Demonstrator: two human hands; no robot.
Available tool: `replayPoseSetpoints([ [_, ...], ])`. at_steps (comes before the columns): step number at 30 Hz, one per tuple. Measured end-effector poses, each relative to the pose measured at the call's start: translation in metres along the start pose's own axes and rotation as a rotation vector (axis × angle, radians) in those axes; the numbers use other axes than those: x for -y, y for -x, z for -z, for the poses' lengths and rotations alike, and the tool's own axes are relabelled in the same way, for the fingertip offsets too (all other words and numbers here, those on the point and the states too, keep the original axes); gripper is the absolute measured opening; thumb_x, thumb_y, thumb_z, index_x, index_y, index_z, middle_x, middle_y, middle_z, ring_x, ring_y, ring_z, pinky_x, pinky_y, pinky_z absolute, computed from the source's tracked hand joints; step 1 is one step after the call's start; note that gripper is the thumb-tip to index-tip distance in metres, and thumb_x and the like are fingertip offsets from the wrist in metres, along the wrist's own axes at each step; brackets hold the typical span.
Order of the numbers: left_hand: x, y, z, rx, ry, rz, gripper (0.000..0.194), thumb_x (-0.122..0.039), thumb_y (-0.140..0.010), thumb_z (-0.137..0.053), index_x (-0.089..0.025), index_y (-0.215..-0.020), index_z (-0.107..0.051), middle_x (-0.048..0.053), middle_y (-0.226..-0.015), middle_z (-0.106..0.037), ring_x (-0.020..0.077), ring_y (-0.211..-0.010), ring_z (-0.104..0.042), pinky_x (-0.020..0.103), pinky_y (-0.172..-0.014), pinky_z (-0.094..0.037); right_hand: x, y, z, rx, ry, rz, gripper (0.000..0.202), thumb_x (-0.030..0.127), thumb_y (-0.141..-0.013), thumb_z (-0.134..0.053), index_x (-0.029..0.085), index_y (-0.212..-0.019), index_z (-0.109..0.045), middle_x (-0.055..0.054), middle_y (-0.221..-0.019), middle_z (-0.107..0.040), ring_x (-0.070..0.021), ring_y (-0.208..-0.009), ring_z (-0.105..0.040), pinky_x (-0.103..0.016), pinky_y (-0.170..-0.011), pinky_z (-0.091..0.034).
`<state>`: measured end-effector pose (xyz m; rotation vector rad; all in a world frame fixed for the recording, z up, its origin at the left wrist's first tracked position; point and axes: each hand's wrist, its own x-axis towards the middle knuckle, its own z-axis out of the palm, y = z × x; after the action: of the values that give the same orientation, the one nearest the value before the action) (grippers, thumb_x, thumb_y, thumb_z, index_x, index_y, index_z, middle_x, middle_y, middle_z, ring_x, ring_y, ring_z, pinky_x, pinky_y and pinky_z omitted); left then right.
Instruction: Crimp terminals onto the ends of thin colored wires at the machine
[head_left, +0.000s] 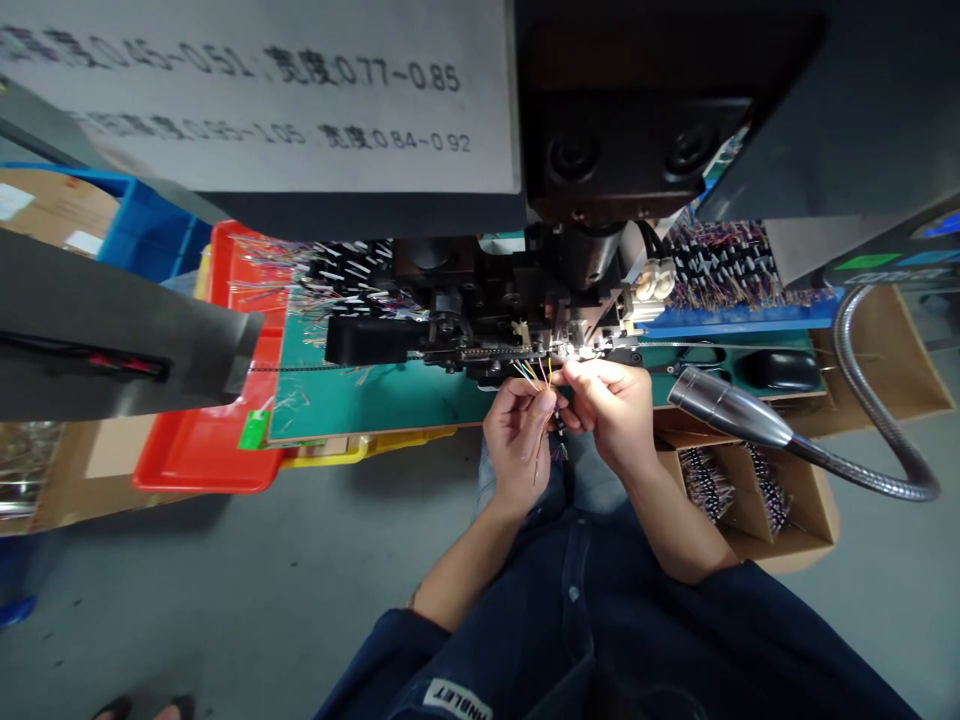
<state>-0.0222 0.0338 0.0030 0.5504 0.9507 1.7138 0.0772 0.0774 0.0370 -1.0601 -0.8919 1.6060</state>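
Observation:
My left hand (521, 440) pinches a bundle of thin coloured wires (534, 374), whose ends fan out above the fingers. Beside it, my right hand (616, 405) is closed at the lit working point of a crimping machine (517, 330), thumb and forefinger pressed together. What lies between those right fingertips is too small to make out, though a yellow wire stands close by. The dark lower part of the bundle hangs between the two hands. A terminal strip (300, 369) runs in from the left to the machine.
Wire bundles (345, 275) lie at the back left by a red tray (217, 470), more (724, 265) at the back right. A metal gooseneck lamp (727, 405) reaches in from the right. Below it stands a divided cardboard box (806, 525). A green board (390, 395) forms the worktop.

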Motion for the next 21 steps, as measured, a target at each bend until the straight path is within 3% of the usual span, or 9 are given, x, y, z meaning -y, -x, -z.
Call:
replayPoseSetpoints([
  [15, -0.003, -0.001, 0.000, -0.012, -0.037, -0.014, 0.036, -0.049, -0.101, -0.097, -0.023, -0.098, -0.072, -0.004, -0.080, -0.073, 0.0106, -0.060, -0.070, 0.024, -0.064, -0.066, -0.009, -0.003, 0.002, -0.034, 0.005, 0.013, 0.041, 0.061, -0.094, -0.095, 0.022, -0.085, -0.088, 0.007, -0.045, -0.050, -0.0117, -0.041, -0.041, -0.029, -0.044, -0.041],
  [21, -0.002, -0.001, 0.002, 0.016, -0.026, -0.019, 0.033, -0.045, -0.102, -0.096, -0.023, -0.098, -0.072, -0.004, -0.079, -0.072, 0.0098, -0.059, -0.067, 0.025, -0.067, -0.066, 0.003, 0.001, 0.001, 0.000, 0.080, 0.047, 0.043, 0.063, -0.095, -0.093, 0.021, -0.086, -0.088, 0.005, -0.049, -0.053, -0.0135, -0.044, -0.048, -0.030, -0.046, -0.044],
])
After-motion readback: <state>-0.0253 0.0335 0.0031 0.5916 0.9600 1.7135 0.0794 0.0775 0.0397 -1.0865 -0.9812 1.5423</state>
